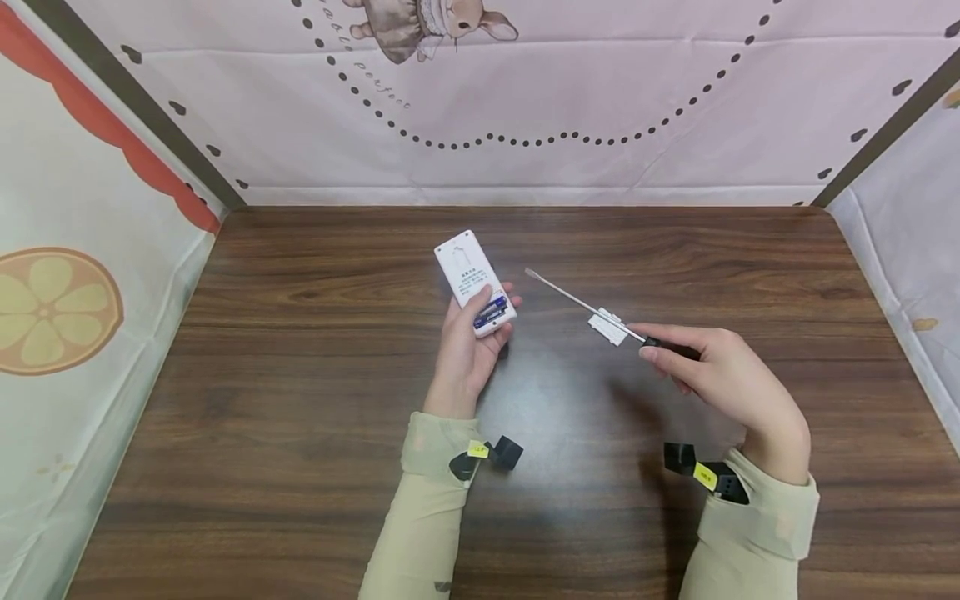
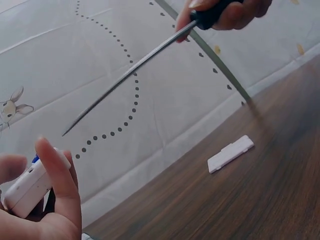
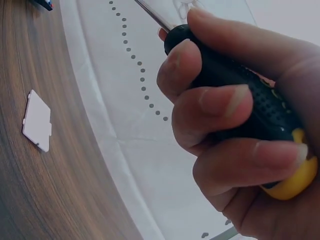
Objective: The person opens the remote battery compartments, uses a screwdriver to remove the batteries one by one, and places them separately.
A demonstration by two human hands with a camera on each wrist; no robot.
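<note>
My left hand (image 1: 467, 354) grips a white remote control (image 1: 462, 262) back side up, its thumb lying by the uncovered battery compartment. Blue batteries (image 1: 491, 312) show inside that compartment. In my right hand (image 1: 731, 375) is a screwdriver with a black and yellow handle (image 3: 235, 85), the fingers curled round it. Its long metal shaft (image 2: 127, 75) points left toward the remote, the tip apart from it. A white battery cover (image 1: 610, 333) lies on the table below the shaft; the left wrist view also shows this cover (image 2: 231, 154).
Both hands are above a dark wood-grain table (image 1: 300, 433). A pale printed cloth (image 1: 525, 100) with a rabbit and dotted line hangs behind its far edge. More printed cloth (image 1: 82, 433) borders the left side. Dark camera straps (image 1: 480, 457) sit on both sleeves.
</note>
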